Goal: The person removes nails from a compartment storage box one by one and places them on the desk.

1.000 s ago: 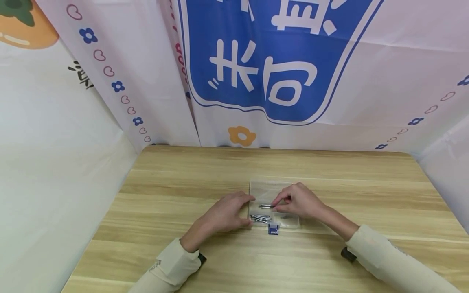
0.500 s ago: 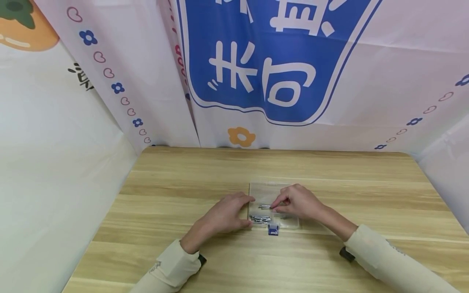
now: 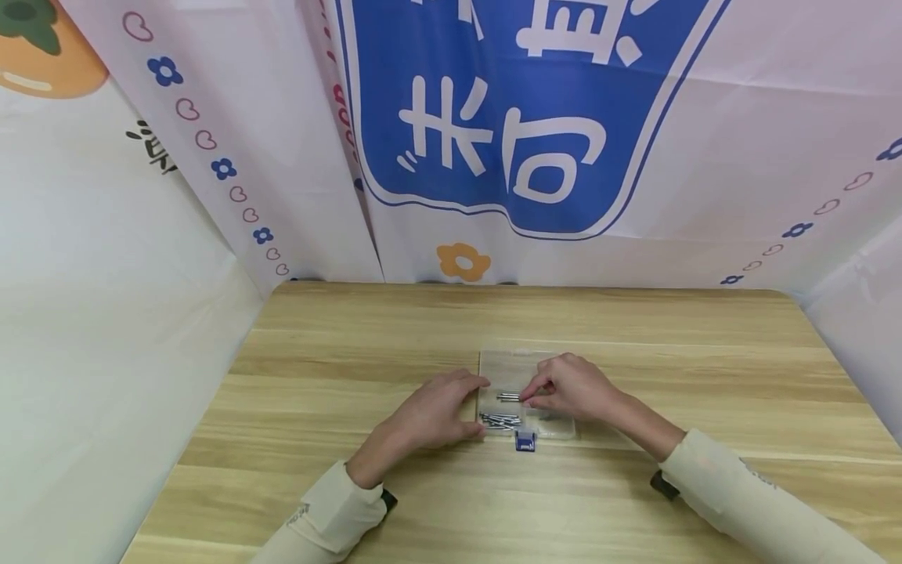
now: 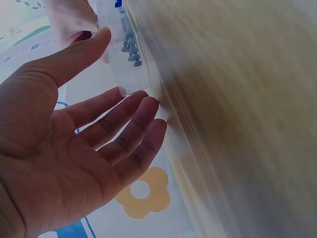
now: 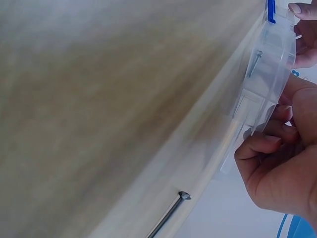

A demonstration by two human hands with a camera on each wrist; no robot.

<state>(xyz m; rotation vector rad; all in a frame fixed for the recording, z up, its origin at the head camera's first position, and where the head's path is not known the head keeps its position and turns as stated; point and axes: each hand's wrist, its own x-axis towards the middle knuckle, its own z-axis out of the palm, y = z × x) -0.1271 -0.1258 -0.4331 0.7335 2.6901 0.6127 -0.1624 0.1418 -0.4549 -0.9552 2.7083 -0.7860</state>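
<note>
The left hand (image 3: 433,411), fingers loosely spread, lies at the left edge of a clear compartment box (image 3: 503,368). Inside lie a screw pile (image 3: 501,422) and, farther back, a smaller screw row (image 3: 508,397). The right hand (image 3: 572,388) curls its fingers at that row's right end (whether pinching, I cannot tell).

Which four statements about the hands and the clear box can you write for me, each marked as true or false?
1. The clear box lies on the wooden table. True.
2. The left hand is clenched in a fist. False: its fingers and thumb are apart, at the box's left side.
3. The right hand pinches a few metal fasteners. True.
4. The latch at the box's near edge is orange. False: it is blue.
</note>
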